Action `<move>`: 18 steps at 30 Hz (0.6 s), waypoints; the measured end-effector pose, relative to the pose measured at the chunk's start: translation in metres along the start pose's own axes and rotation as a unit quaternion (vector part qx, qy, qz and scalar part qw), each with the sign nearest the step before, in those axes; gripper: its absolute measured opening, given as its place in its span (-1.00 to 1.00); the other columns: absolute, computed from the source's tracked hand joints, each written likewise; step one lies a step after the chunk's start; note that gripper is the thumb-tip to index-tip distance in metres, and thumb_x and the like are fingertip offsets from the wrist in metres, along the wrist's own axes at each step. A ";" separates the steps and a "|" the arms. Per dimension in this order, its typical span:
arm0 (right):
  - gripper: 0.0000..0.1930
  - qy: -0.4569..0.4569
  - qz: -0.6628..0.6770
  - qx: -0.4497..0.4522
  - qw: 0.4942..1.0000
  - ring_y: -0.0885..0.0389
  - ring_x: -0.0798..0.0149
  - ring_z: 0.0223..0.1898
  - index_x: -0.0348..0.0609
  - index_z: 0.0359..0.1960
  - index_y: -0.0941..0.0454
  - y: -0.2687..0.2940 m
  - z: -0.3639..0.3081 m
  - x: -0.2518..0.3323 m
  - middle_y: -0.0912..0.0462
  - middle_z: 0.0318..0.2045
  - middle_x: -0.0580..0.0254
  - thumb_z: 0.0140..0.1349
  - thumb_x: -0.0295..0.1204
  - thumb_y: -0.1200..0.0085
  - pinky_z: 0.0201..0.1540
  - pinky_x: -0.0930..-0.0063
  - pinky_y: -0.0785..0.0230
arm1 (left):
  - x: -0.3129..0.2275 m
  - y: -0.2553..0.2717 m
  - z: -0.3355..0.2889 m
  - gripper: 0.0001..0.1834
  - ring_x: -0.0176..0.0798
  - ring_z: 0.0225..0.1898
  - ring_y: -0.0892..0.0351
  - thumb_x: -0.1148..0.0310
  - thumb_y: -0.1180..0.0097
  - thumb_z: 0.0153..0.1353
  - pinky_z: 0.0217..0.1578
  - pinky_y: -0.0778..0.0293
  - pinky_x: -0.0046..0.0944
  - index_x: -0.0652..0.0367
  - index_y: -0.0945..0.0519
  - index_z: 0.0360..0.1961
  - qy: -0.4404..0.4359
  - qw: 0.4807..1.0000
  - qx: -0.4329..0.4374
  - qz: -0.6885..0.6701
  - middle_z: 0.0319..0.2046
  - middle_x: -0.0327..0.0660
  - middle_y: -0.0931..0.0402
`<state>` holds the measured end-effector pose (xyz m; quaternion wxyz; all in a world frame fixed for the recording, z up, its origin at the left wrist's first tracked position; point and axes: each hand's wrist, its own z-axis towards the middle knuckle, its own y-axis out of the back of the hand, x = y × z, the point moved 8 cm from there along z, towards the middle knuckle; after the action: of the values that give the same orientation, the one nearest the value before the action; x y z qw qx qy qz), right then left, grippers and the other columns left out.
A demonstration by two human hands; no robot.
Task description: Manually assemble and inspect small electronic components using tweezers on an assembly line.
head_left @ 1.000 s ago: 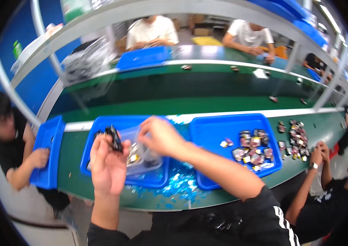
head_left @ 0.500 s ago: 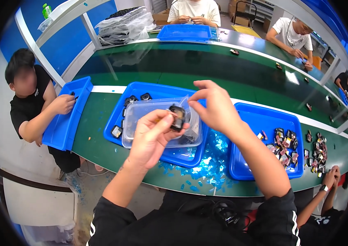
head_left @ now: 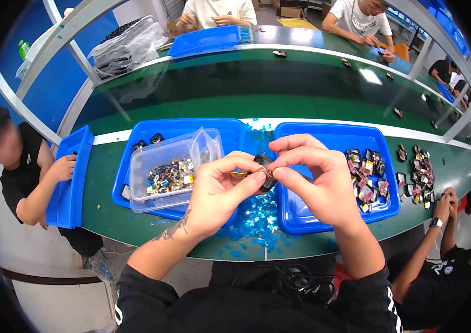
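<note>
My left hand (head_left: 221, 191) grips a small black electronic module (head_left: 264, 162) between thumb and fingers, in front of the gap between two blue trays. My right hand (head_left: 319, 180) meets it from the other side, its thumb and index finger pinched on the module's near edge, where a thin copper-coloured strip shows. The fingers hide much of the module. Left of my hands, a clear plastic box (head_left: 142, 204) holds many tiny loose parts and rests in the left blue tray (head_left: 120, 186). The right blue tray (head_left: 296, 219) holds several modules (head_left: 365, 172) with yellow and red parts.
Blue film scraps (head_left: 257, 219) litter the green table between the trays. More modules (head_left: 423, 175) are heaped at right, near a co-worker's hands (head_left: 447, 202). At left another person reaches into a blue bin (head_left: 77, 194). Two people work across the green belt (head_left: 191, 83).
My right hand, raised and apart before, has come down to pinch the module. Both hands have moved right of the clear box, whose contents now show. The whole view has shifted.
</note>
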<state>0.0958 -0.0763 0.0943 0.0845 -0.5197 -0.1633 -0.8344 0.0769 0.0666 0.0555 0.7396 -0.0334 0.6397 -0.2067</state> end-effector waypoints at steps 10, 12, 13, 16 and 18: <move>-0.91 -0.017 -0.087 0.050 0.995 -0.51 0.12 0.00 -0.26 -0.36 -0.49 0.022 -0.018 -0.008 -0.50 -0.06 0.02 0.20 -0.48 -0.09 0.04 0.31 -0.35 | 0.014 -0.033 0.012 -0.89 -0.32 -0.16 -0.55 0.53 -0.18 0.14 -0.23 -0.61 -0.39 0.31 -0.60 -0.29 -0.014 0.978 0.060 0.201 -0.22 -0.17 -0.46; -0.91 -0.019 -0.120 0.036 0.992 -0.52 0.11 -0.01 -0.26 -0.36 -0.49 0.025 -0.020 -0.007 -0.50 -0.07 0.01 0.20 -0.49 -0.08 0.04 0.30 -0.34 | 0.011 -0.036 0.014 -0.89 -0.30 -0.16 -0.56 0.53 -0.19 0.14 -0.22 -0.62 -0.38 0.31 -0.59 -0.30 -0.017 0.971 0.051 0.233 -0.23 -0.16 -0.46; -0.91 -0.016 -0.155 0.020 0.988 -0.52 0.10 -0.02 -0.27 -0.36 -0.49 0.027 -0.020 -0.007 -0.50 -0.07 0.00 0.20 -0.49 -0.08 0.05 0.30 -0.34 | 0.010 -0.037 0.015 -0.89 -0.29 -0.16 -0.57 0.53 -0.19 0.13 -0.21 -0.63 -0.37 0.31 -0.59 -0.30 -0.025 0.962 0.044 0.267 -0.23 -0.16 -0.46; -0.92 -0.030 -0.111 -0.006 0.993 -0.53 0.11 -0.06 -0.27 -0.35 -0.49 0.031 -0.028 -0.014 -0.50 -0.08 0.01 0.20 -0.50 -0.07 0.04 0.29 -0.34 | 0.012 -0.045 0.015 -0.85 -0.36 -0.17 -0.53 0.63 -0.18 0.09 -0.25 -0.63 -0.42 0.36 -0.59 -0.26 -0.035 0.969 0.051 0.239 -0.22 -0.17 -0.43; -0.94 -0.061 -0.029 -0.035 0.997 -0.52 0.19 -0.07 -0.30 -0.35 -0.50 0.032 -0.031 -0.023 -0.51 -0.12 0.03 0.19 -0.55 -0.07 0.04 0.33 -0.35 | 0.016 -0.047 0.015 -0.80 -0.33 -0.20 -0.54 0.63 -0.18 0.10 -0.25 -0.63 -0.41 0.35 -0.61 -0.20 -0.016 0.979 0.056 0.194 -0.20 -0.13 -0.45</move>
<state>0.0897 -0.1179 0.0674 0.0320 -0.5672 -0.1542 -0.8084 0.0802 0.0151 0.0574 0.7762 0.1293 0.6098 -0.0946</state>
